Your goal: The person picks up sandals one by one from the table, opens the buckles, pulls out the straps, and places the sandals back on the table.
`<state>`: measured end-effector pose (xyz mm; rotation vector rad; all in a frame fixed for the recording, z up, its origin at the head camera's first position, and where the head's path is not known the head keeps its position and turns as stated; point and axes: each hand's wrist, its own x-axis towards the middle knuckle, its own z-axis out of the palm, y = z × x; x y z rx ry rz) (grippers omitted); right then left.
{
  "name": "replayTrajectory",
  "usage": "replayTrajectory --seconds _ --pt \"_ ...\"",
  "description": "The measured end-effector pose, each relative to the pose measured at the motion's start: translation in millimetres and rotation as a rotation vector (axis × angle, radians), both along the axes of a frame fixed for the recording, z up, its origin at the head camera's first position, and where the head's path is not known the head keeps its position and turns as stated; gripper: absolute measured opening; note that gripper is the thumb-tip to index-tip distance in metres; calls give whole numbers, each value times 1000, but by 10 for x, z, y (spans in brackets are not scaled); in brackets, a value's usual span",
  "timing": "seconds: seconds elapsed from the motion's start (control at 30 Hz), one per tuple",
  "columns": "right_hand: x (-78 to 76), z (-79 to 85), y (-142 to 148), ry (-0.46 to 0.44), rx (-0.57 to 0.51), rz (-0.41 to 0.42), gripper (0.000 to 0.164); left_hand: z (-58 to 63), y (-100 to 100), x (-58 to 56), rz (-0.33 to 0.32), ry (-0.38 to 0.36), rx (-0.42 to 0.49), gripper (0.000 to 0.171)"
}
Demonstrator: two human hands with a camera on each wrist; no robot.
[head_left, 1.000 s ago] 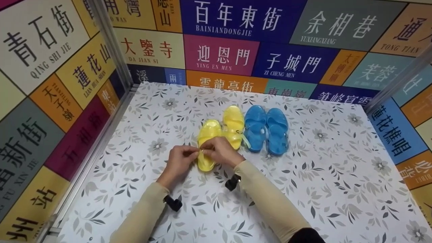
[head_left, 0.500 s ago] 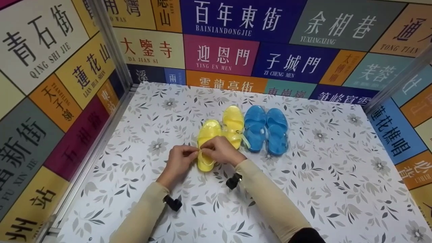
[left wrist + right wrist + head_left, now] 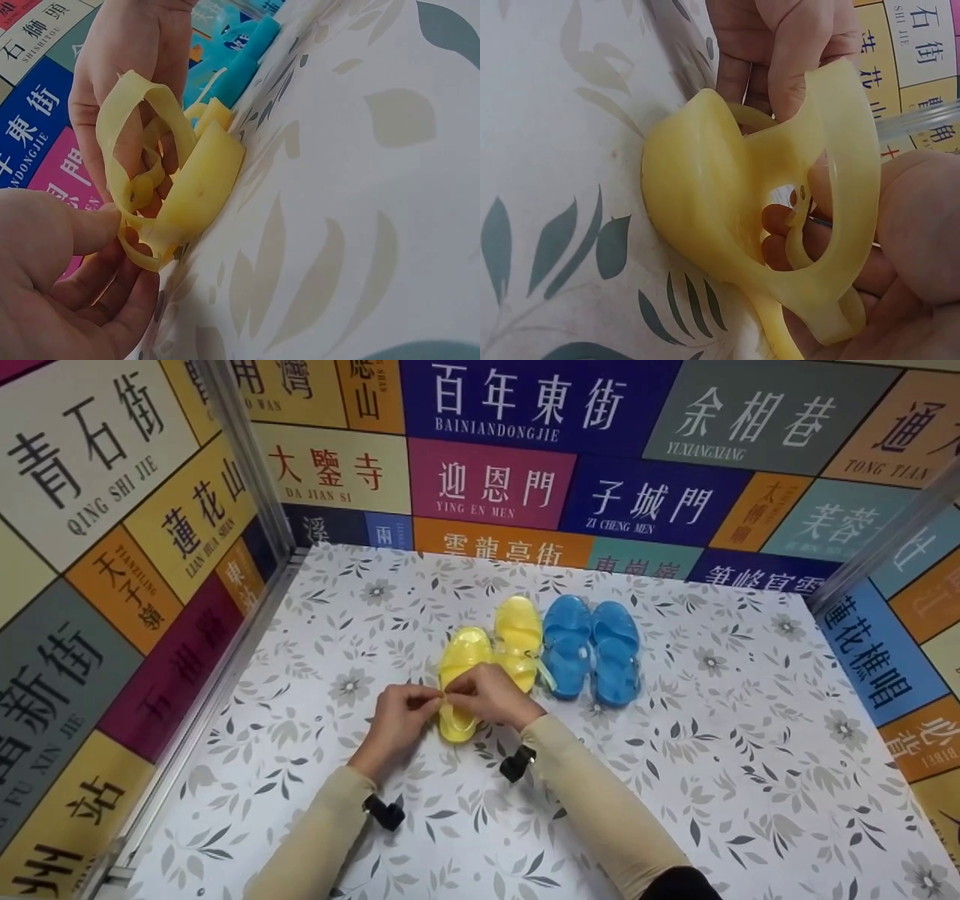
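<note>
A yellow jelly sandal (image 3: pixel 466 646) lies toe away from me, with both hands at its ankle strap (image 3: pixel 859 180). My left hand (image 3: pixel 397 720) pinches the strap between thumb and fingers at the sandal's left side. From the right, my right hand (image 3: pixel 495 694) reaches over the sandal and pinches the strap beside the left fingertips. The strap loops up above the heel cup (image 3: pixel 206 180) in the left wrist view. The fingers partly hide where the strap is held. Just right of it lies a second yellow sandal (image 3: pixel 519 619), a pale strap end (image 3: pixel 547 675) sticking out at its side.
Two blue sandals (image 3: pixel 568 619) stand side by side right of the yellow pair. All rest on a white table covering (image 3: pixel 750 750) printed with grey leaves. Panels with street names (image 3: pixel 491 484) wall in the back and sides, with metal posts (image 3: pixel 255 457) at the corners.
Both hands keep their place at the yellow sandal. Only the fingers and the strap between them have shifted slightly; the heel opening shows more plainly than a second ago.
</note>
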<state>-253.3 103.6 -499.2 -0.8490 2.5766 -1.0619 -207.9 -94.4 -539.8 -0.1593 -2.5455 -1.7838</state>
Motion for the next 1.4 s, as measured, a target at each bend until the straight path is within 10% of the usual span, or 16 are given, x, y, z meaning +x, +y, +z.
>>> replayTrajectory --seconds 1.4 --pt "-6 -94 9 33 -47 16 20 2 34 -37 15 51 -29 12"
